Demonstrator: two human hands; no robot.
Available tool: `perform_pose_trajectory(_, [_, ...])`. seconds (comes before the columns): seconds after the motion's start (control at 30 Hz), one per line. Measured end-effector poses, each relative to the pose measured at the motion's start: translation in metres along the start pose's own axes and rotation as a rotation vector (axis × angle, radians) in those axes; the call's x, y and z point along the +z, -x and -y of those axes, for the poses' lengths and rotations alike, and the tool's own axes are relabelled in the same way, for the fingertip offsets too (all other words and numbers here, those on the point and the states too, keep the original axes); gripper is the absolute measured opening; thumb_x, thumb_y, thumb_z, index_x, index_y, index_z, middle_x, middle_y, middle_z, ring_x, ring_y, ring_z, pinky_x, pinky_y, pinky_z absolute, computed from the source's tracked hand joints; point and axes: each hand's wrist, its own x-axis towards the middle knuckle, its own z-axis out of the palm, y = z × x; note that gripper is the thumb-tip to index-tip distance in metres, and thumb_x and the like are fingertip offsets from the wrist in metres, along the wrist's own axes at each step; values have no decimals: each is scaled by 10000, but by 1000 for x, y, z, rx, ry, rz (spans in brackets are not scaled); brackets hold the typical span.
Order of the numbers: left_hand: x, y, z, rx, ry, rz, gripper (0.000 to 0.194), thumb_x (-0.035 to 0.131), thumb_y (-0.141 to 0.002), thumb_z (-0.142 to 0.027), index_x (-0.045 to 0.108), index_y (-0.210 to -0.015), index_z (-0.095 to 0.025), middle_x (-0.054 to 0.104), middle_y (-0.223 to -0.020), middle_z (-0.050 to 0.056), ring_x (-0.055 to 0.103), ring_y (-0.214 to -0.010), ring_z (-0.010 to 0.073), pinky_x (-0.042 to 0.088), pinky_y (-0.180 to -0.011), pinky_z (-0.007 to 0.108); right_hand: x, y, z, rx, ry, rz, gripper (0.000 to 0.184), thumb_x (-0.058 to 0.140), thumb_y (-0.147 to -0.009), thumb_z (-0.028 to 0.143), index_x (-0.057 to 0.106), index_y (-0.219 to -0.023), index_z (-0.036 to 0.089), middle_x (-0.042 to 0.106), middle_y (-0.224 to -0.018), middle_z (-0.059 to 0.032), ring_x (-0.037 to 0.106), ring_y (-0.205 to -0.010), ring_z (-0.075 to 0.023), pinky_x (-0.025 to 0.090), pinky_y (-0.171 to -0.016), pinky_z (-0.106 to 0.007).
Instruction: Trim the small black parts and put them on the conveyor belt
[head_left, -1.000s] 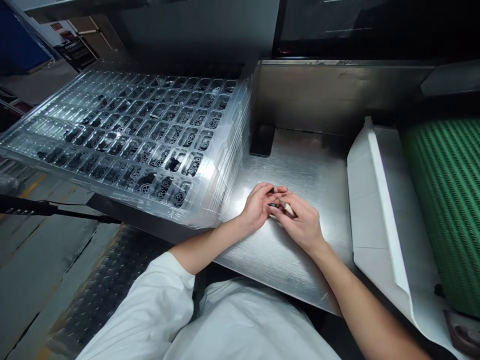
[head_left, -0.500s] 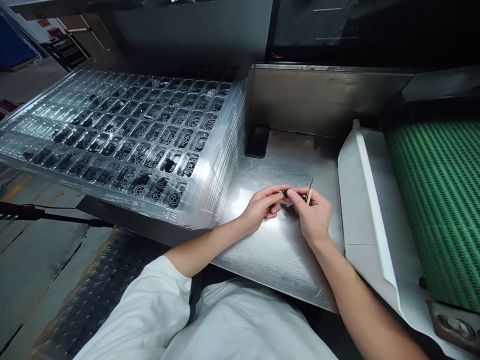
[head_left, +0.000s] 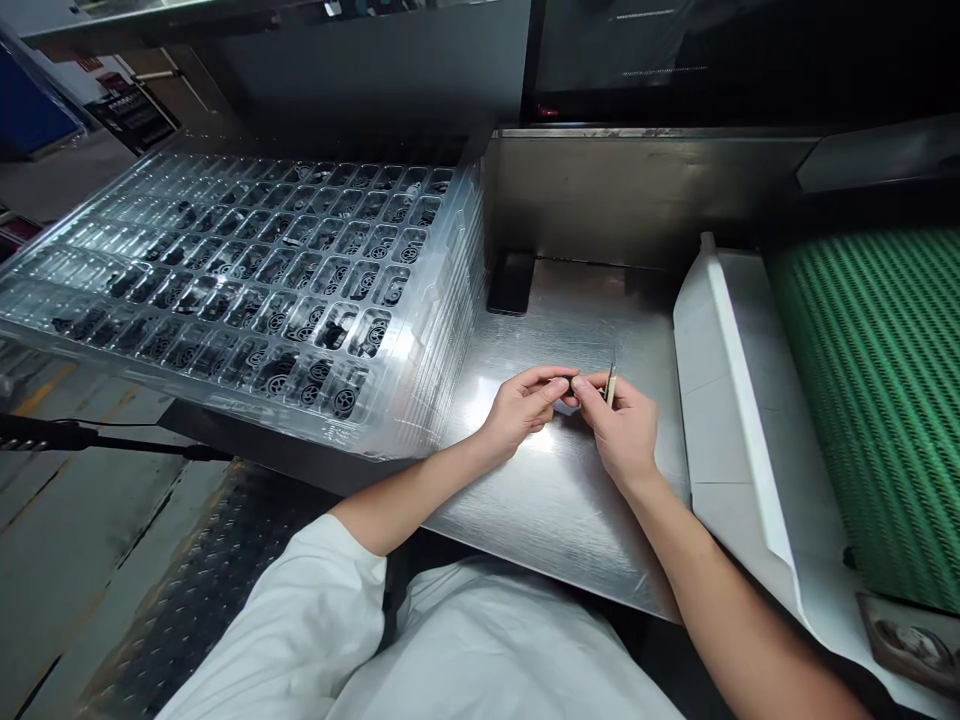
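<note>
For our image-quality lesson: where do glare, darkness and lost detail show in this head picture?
Head view: glare whitens the brushed silver metal worktop beside the left hand and streaks the clear plastic compartment tray; head view: the glossy black panel, top right, is mostly dark; head view: the small dark piece between that hand and the right hand is largely hidden.

In the middle of the frame, the left hand (head_left: pixel 521 408) and right hand (head_left: pixel 621 425) meet at a small dark piece (head_left: pixel 568 388), blocking straight passage; the knife (head_left: pixel 611 388) juts upward from the right one. Past them, the metal table (head_left: pixel 577 320) offers open room toward the back wall (head_left: pixel 600 195), with a phone (head_left: pixel 511 283) at its upper-left corner. The tray stack (head_left: pixel 405 400) bars the left side, the white panel (head_left: pixel 720 380) the right.
</note>
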Motion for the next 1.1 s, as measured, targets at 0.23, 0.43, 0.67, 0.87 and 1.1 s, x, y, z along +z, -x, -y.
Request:
perform_pose_trajectory(0.23, [-1,2,-1,3,73,24,530,857,-772,-422,723,-1193,-129,644,-751,3,301,-460,9,146,-443,202,1,-2,-2,-8,-4,16,297,735,-949,499,747,-858,217,661,-719,-22,594,-680,-199,378,-555,-278])
perform_pose_trajectory(0.43, [-2,1,-3,-6,76,24,529,870,-759,-444,742,-1171,-139,664,-807,20,290,-465,2,133,-447,210,1,-1,4,-80,57,10,248,704,-964,447,738,-872,220,654,-706,-5,596,-682,-201,418,-618,-300])
perform_pose_trajectory(0.67, [-3,1,-4,8,82,16,474,847,-793,-430,746,-1167,-157,651,-827,20,326,-486,12,137,-445,208,1,1,6,-198,180,2,188,649,-989,349,725,-866,228,675,-793,5,527,-621,-171,376,-575,-293])
perform_pose_trajectory(0.87, [-4,0,-5,39,83,2,440,817,-835,-430,733,-1186,-178,636,-853,12,297,-487,12,126,-441,213,-4,0,4,-367,270,90,282,510,-1112,398,693,-991,219,611,-793,4,536,-664,-188,388,-638,-316])
perform_pose_trajectory(1.1, [-2,1,-6,65,92,3,432,816,-844,-424,728,-1185,-174,620,-799,1,307,-482,13,148,-446,203,-2,3,5,-482,373,167,348,432,-1154,334,588,-863,225,630,-817,-11,601,-733,-200,382,-661,-320])
